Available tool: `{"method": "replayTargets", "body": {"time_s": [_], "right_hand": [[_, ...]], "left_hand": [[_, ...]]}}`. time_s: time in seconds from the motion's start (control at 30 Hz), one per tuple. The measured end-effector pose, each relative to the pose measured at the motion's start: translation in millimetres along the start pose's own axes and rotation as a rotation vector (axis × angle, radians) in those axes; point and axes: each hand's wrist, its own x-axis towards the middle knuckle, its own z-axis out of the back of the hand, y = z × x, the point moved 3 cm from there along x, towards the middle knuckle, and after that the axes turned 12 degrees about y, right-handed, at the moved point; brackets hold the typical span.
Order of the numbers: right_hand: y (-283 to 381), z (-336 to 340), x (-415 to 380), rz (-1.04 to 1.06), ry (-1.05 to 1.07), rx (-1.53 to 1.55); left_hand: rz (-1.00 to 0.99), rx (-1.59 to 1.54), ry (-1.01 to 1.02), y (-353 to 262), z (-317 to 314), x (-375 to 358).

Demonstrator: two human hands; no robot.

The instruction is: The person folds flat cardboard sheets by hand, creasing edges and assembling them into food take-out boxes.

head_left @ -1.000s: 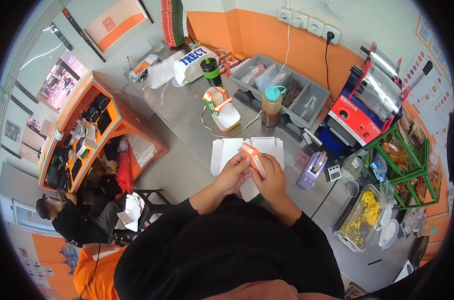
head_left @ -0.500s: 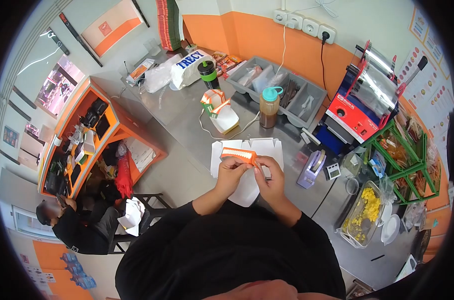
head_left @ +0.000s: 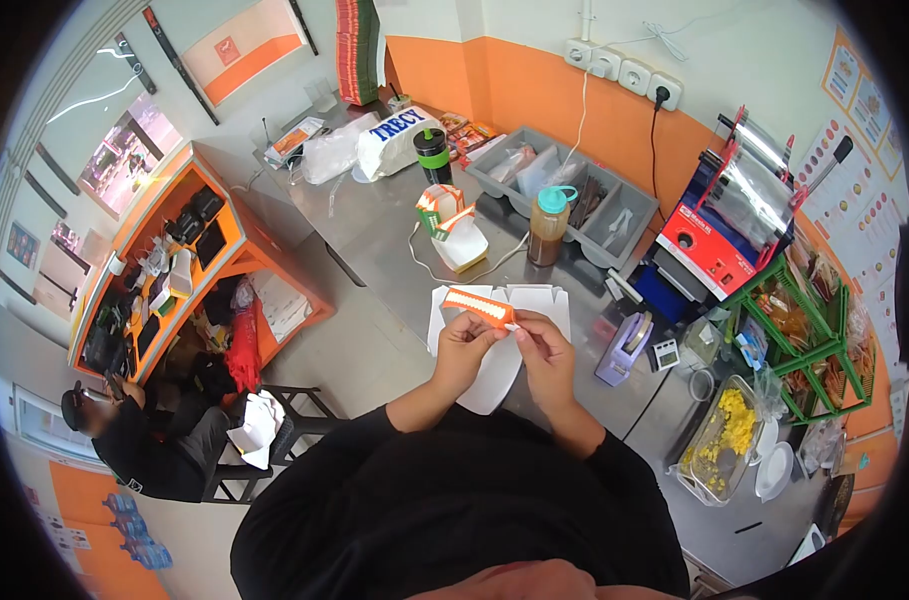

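Observation:
An orange strip-shaped piece with a white zigzag band is held up in front of my body. My left hand pinches it from below near its middle. At its right end, the fingers of my right hand are pressed together on a small whitish bit at the corner. Beneath both hands lies an unfolded white carton on the metal counter. Beyond it stands an open white and orange-green box, with a brown-filled bottle to its right.
A purple tape dispenser, a red and blue machine, green baskets and a tray of yellow food stand to the right. A grey divided bin is at the back. A person sits at the left.
The view has shifted slightly, so the counter items appear a little lower. My right fingers have moved slightly at the piece's end, where a whitish bit now shows.

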Motion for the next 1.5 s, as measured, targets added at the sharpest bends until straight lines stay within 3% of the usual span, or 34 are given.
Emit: {"method": "replayTargets", "body": {"time_s": [0.2,0.37,0.47,0.6,0.83,0.97,1.03,1.1,1.17,1.23,1.3,1.4,1.43,1.5], "right_hand": [[-1,-6,-3,-0.046,0.042,-0.036],[2,-10,-4,0.063,0.078,-0.291],[-2,-8,-5,0.057,0.087,-0.295],[-2,-13,-5,0.010,0.020,0.037],[-12,-10,-9,0.186,0.174,-0.231],[-14,-10,-8,0.176,0.158,-0.346],[-17,-6,-7,0.057,-0.078,-0.134],[-9,-3,-1,0.059,-0.041,-0.246],[1,2,2,-0.080,-0.035,-0.425],[-4,19,10,-0.041,-0.028,-0.401],[2,27,16,-0.005,-0.033,-0.374],[17,9,39,-0.139,0.133,-0.134],[21,1,47,-0.139,0.126,-0.137],[22,-16,64,-0.170,0.204,-0.142]], "left_hand": [[-0.016,0.007,-0.012,0,9,-10],[-0.024,0.048,0.012,-4,10,-16],[-0.042,0.059,0.054,-11,8,-15],[-0.021,0.146,0.059,-11,6,-16],[-0.040,0.048,-0.069,6,2,-19],[0.079,0.241,0.014,7,2,-21],[-0.004,0.182,0.054,0,0,-19],[-0.036,0.165,0.256,-13,-5,-19],[0.008,0.190,0.335,-31,-2,-22],[0.057,0.359,0.353,-55,10,-23],[-0.145,0.629,0.090,-70,37,-14],[-0.202,0.441,-0.014,-74,49,30],[-0.200,0.437,-0.007,-77,51,34],[-0.025,0.400,0.223,-79,51,47]]}}
